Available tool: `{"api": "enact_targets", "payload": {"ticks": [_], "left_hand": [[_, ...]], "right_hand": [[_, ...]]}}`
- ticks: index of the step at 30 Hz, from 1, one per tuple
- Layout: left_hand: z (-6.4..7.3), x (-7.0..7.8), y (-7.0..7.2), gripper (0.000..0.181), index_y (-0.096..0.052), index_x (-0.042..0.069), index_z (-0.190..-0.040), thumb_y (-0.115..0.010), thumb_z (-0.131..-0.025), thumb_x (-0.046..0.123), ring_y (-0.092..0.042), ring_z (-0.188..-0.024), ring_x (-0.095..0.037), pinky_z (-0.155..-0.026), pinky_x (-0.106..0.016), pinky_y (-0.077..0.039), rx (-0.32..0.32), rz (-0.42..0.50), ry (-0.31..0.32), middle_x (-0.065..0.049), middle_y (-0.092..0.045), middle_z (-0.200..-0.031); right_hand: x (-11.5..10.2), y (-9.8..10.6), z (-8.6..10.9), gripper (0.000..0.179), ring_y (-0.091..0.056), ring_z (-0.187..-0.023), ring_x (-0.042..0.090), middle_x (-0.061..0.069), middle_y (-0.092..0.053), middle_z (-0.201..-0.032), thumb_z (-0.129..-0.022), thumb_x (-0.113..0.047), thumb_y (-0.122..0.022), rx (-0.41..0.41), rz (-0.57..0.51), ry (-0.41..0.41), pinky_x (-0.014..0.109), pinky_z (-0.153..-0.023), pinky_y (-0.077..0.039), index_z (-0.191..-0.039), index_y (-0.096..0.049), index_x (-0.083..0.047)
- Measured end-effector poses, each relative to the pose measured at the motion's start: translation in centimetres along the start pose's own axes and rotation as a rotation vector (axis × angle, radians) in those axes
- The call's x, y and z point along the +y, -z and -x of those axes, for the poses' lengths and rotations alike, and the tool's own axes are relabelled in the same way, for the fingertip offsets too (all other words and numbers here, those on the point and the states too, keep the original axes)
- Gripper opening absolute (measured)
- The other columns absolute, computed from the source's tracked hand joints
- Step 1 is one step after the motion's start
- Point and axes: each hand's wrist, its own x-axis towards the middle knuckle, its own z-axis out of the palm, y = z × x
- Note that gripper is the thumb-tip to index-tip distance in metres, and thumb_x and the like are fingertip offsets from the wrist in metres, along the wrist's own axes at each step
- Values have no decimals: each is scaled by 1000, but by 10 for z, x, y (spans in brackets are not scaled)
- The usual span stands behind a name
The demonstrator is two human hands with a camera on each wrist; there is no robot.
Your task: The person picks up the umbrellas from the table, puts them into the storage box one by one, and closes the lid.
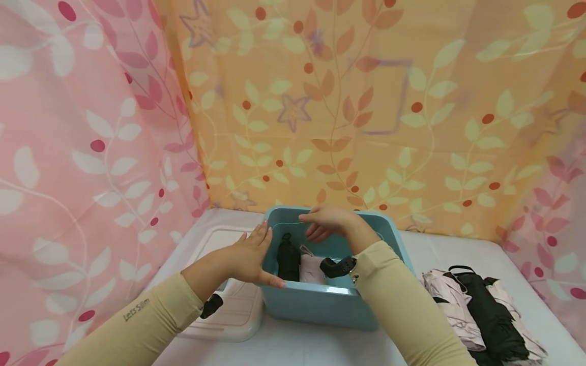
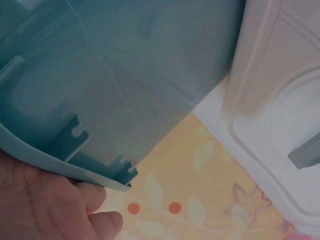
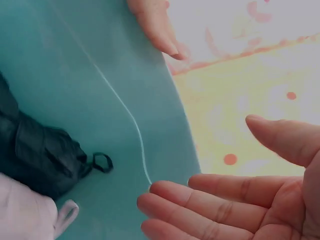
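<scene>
My left hand rests on the left rim of a blue-green plastic bin, fingers stretched along the side and thumb over the front corner. In the left wrist view, fingers lie along the bin's outer edge. Over the inside of the bin, my right hand is held palm inward with extended fingers and nothing in it. Inside at the left stand a black fabric bundle with a small loop and, beside it, a pale pink bundle with a strap.
A whitish lid lies on the white table left of the bin. At the right is a pile of pink bundles and black bundles. Patterned curtains hang behind and at both sides.
</scene>
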Motion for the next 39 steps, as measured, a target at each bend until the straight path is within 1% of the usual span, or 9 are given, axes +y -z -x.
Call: {"api": "enact_targets", "payload": {"ticks": [5,9,12,17,22,25,29,34,39], "left_hand": [[-1,-3,-2,130,-3,0,-146,-49,-58,84,7,-139,-30,-108,-53,-7,0,-2,5,-17,9,-151],[-1,-4,0,128,-3,0,-145,-51,-60,82,8,-139,-29,-108,-53,-7,9,3,-3,-17,9,-151],[1,-4,1,127,-4,-1,-145,-51,-61,81,8,-139,-29,-108,-54,-7,7,2,-5,-17,9,-151],[0,-4,1,126,-4,-1,-145,-52,-62,81,7,-139,-30,-108,-54,-8,9,-4,-9,-18,8,-151],[-1,-4,1,126,-4,-1,-145,-51,-62,81,6,-139,-30,-108,-54,-8,10,-11,-4,-17,8,-151],[-1,-4,1,126,-3,-1,-145,-51,-62,81,6,-139,-30,-108,-54,-8,4,-11,1,-17,9,-151],[-1,-3,2,126,-3,0,-145,-52,-62,81,6,-139,-30,-108,-53,-7,1,-10,5,-17,9,-151],[0,-3,2,126,-3,-1,-145,-51,-62,81,6,-139,-30,-108,-53,-7,0,-17,4,-17,8,-151],[0,-3,2,127,-2,-1,-145,-50,-61,82,6,-139,-31,-108,-53,-7,0,-13,1,-17,9,-151]], "right_hand": [[1,11,15,39,-65,-90,29,19,-65,-98,-94,-30,-52,2,4,35,43,-79,-50,-115,-53,3],[2,23,27,41,-63,-94,30,20,-65,-101,-94,-31,-51,13,4,55,44,-82,-49,-119,-52,2],[4,31,36,43,-63,-94,30,20,-65,-100,-95,-31,-50,40,-8,93,44,-82,-49,-120,-51,3],[2,46,59,46,-63,-95,30,19,-65,-99,-96,-30,-47,87,-56,147,44,-83,-48,-124,-47,6],[6,62,82,51,-62,-99,31,18,-64,-101,-95,-33,-48,117,-42,167,42,-85,-48,-128,-44,7],[11,70,97,52,-60,-102,33,21,-62,-105,-95,-33,-49,133,-32,178,42,-85,-48,-128,-43,7],[19,80,115,52,-60,-102,32,21,-61,-105,-95,-31,-49,155,-27,196,41,-84,-48,-127,-42,8],[35,91,139,52,-63,-96,25,16,-64,-103,-95,-32,-48,205,-20,190,39,-83,-50,-127,-41,9],[56,102,166,53,-64,-94,19,17,-64,-106,-97,-31,-43,238,14,180,38,-81,-51,-130,-37,11]]}}
